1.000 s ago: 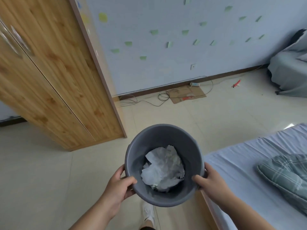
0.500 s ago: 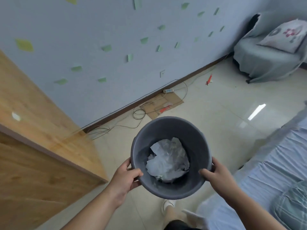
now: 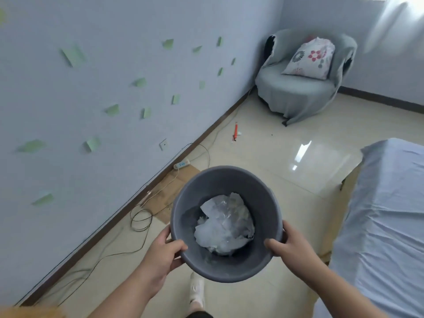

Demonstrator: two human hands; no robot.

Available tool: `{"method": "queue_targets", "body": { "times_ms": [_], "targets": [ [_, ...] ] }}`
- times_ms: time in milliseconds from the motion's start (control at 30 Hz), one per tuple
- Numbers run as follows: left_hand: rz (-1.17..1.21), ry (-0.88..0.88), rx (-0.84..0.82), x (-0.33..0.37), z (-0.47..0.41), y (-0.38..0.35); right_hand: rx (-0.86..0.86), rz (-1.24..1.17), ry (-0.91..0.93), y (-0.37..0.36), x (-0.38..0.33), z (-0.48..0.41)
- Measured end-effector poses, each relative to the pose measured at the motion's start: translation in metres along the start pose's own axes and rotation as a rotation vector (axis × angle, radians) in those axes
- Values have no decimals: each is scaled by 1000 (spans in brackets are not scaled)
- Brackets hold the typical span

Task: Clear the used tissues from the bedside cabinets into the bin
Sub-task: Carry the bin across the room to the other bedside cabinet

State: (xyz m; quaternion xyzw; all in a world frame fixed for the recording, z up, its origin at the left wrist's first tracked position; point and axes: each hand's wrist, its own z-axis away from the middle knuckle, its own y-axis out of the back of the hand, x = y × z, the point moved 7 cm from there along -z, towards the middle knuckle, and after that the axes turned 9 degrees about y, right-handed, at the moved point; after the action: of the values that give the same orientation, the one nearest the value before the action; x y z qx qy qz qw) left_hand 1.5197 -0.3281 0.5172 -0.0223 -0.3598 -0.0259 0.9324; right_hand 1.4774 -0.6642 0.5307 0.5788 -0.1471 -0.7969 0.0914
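Note:
A round grey plastic bin (image 3: pixel 259 191) is held up in front of me above the floor. Crumpled white tissues and clear plastic (image 3: pixel 226 227) lie at its bottom. My left hand (image 3: pixel 164 254) grips the rim on the left, thumb hooked inside. My right hand (image 3: pixel 290 245) grips the rim on the right, thumb over the edge. No bedside cabinet is in view.
A bed with a pale blue sheet (image 3: pixel 387 226) runs along the right. A grey covered armchair (image 3: pixel 298 92) with a flowered cushion stands in the far corner. Cables (image 3: pixel 140 220), a power strip (image 3: pixel 181 164) and cardboard (image 3: pixel 167 196) lie along the left wall's skirting. My shoe (image 3: pixel 196 292) is below the bin.
The view has swung right: the wooden wardrobe has left the frame and the armchair and corner have come in. Both hands keep the same hold on the bin.

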Motion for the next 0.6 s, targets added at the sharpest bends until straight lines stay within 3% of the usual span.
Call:
{"method": "queue_targets", "body": {
  "times_ms": [300,600],
  "targets": [
    [-196,73,-223,179,-222,-126,253,-50,-179,89,14,-179],
    [-516,87,-500,346,-346,-366,594,-156,-260,263,28,-285]
  ]
}}
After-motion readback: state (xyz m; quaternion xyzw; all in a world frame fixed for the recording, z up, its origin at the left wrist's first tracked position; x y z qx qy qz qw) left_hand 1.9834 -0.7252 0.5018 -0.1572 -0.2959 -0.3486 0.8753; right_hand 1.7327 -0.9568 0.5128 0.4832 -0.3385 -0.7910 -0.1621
